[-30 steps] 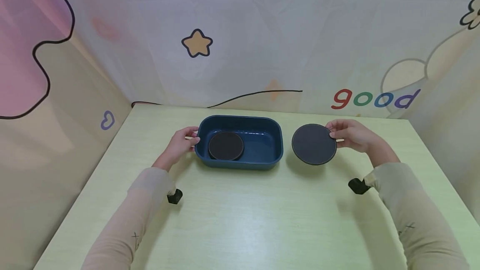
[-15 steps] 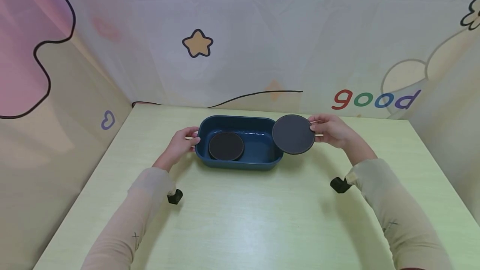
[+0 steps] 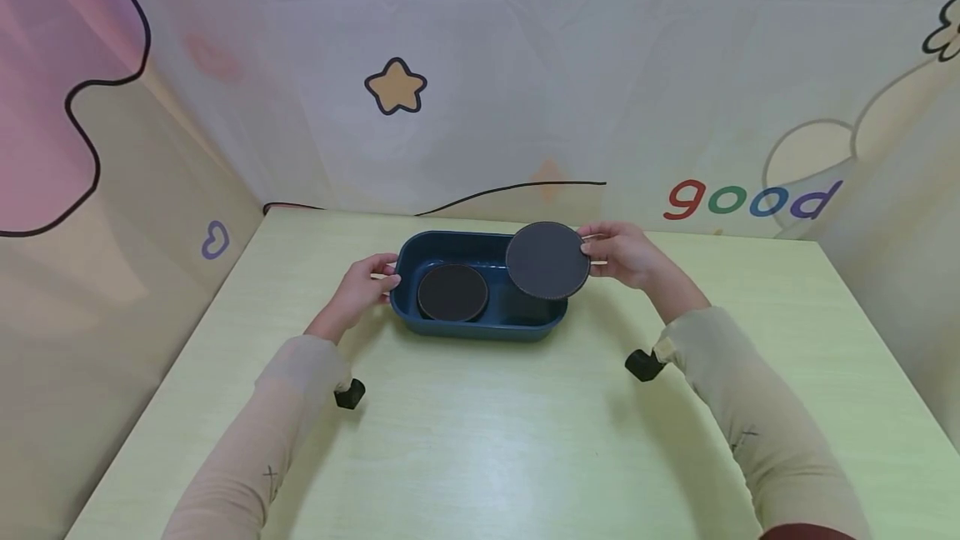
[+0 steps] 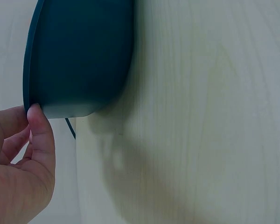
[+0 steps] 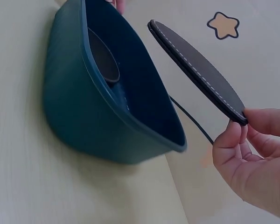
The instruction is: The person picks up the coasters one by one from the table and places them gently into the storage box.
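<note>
A dark blue rectangular bin (image 3: 480, 329) with rounded corners stands on the table. My left hand (image 3: 358, 292) pinches its left rim between thumb and fingers, as the left wrist view (image 4: 23, 163) shows too. Inside the bin, at its left, lies a round black coaster (image 3: 452, 292). My right hand (image 3: 626, 255) pinches the right edge of a second round coaster (image 3: 547, 261), dark with pale stitching along its border (image 5: 200, 70). That coaster hangs above the right part of the bin, tilted, apart from the rim in the right wrist view.
The pale wooden table (image 3: 480, 440) runs up to a printed cloth backdrop (image 3: 480, 90) just behind the bin. Black wrist camera mounts (image 3: 350, 394) stick out from both sleeves.
My right hand has carried its coaster leftward, from beside the bin to over its right part. The left hand, the bin and the coaster inside stay in place.
</note>
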Demonstrator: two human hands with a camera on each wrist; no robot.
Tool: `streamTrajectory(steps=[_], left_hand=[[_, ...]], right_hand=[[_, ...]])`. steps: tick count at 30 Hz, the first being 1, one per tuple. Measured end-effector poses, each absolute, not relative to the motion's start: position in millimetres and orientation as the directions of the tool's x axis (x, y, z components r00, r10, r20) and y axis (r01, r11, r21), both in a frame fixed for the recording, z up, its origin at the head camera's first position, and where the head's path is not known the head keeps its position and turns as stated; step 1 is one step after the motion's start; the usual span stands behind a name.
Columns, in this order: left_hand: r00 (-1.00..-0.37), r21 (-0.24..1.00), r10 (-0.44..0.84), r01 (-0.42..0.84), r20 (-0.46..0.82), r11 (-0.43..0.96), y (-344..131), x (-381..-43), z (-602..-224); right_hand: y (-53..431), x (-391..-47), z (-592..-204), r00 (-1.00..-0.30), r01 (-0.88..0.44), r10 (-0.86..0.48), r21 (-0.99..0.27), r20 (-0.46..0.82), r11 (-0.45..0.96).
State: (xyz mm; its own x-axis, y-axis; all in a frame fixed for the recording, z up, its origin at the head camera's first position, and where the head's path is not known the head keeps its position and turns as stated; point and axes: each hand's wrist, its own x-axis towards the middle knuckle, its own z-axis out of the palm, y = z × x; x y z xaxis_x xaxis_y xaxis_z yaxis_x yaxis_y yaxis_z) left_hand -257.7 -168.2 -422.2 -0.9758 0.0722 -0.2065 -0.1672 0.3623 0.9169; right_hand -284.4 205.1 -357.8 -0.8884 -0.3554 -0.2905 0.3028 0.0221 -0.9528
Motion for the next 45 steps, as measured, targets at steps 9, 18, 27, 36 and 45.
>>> streamTrajectory(steps=[9, 18, 27, 36, 45], left_hand=[[-0.975, 0.917, 0.074, -0.170, -0.210, 0.360, -168.3, -258.0, -421.6], [-0.975, 0.910, 0.071, -0.170, -0.212, 0.378, -169.0, -258.4, -422.2], [-0.976, 0.912, 0.075, -0.162, -0.205, 0.377, -168.9, -257.8, -421.3], [-0.975, 0.914, 0.076, -0.165, -0.207, 0.371, -169.2, -256.7, -421.0], [-0.975, 0.916, 0.074, -0.169, -0.209, 0.365, -169.3, -256.3, -420.4]], right_hand=[[173.2, -287.9, -360.6, -0.891, 0.301, -0.348, -0.953, -0.290, 0.024], [140.5, -289.2, -374.2, -0.892, 0.328, -0.332, -0.945, -0.307, -0.006], [115.3, -290.5, -389.9, -0.899, 0.351, -0.291, -0.936, -0.328, -0.029], [95.9, -291.9, -403.8, -0.893, 0.383, -0.266, -0.923, -0.363, -0.028], [83.1, -305.1, -438.7, -0.904, 0.357, -0.245, -0.934, -0.349, 0.014]])
